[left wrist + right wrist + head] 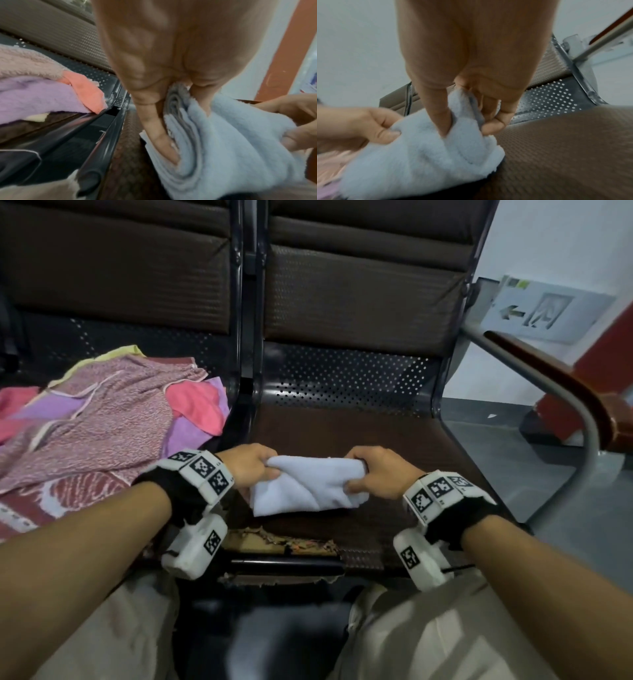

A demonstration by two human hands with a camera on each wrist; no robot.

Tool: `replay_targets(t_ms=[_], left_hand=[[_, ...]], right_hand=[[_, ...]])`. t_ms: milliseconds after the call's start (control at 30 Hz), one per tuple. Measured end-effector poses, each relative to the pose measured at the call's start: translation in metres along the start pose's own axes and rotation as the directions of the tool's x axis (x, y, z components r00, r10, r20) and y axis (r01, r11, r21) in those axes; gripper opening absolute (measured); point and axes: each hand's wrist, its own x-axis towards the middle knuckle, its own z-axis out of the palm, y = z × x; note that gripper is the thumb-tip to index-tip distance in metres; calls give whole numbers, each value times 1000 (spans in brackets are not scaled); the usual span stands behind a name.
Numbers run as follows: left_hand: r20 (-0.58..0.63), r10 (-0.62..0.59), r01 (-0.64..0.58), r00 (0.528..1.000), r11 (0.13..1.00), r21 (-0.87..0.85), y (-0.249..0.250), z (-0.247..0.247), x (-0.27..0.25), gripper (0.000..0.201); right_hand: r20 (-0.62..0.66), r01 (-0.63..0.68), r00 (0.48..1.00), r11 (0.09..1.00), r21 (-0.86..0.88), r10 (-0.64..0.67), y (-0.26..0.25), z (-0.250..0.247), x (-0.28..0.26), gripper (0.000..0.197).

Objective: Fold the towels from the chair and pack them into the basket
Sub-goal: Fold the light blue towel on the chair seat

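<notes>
A pale blue towel (308, 486), folded into a small thick bundle, hangs just above the brown seat (394, 440) of the right chair. My left hand (255, 467) grips its left end and my right hand (371, 470) pinches its right end. In the left wrist view my left hand (164, 121) has fingers tucked into the layered folds of the towel (231, 148). In the right wrist view my right hand (465, 121) pinches the towel (423, 155) between thumb and fingers. Several unfolded towels (102, 426), pink, purple, coral and yellow, lie piled on the left chair. No basket is in view.
A black metal frame (246, 392) divides the two seats. A curved metal and wood armrest (565, 392) stands at the right. The seat's front edge is torn (281, 542). My knees in beige trousers (445, 628) sit close below. A white wall with an arrow sign (544, 313) lies beyond.
</notes>
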Motion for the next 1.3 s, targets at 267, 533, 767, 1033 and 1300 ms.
replay_targets(t_ms=[267, 533, 767, 1033, 1300], left_hand=[[24, -97, 97, 995, 995, 35, -11, -10, 46, 5], [91, -75, 29, 993, 905, 425, -23, -7, 69, 43], [65, -71, 37, 995, 904, 425, -15, -9, 53, 58], [-126, 295, -291, 947, 955, 53, 60, -40, -6, 134], [-2, 382, -382, 924, 924, -17, 160, -41, -61, 48]], right_hand=[[120, -282, 959, 896, 343, 256, 22, 7, 55, 21], [330, -446, 850, 895, 33, 411, 29, 14, 81, 66], [278, -378, 920, 816, 438, 278, 2, -3, 67, 41], [-139, 194, 977, 941, 278, -161, -54, -75, -10, 43], [-494, 352, 851, 893, 280, -180, -46, -145, -141, 37]])
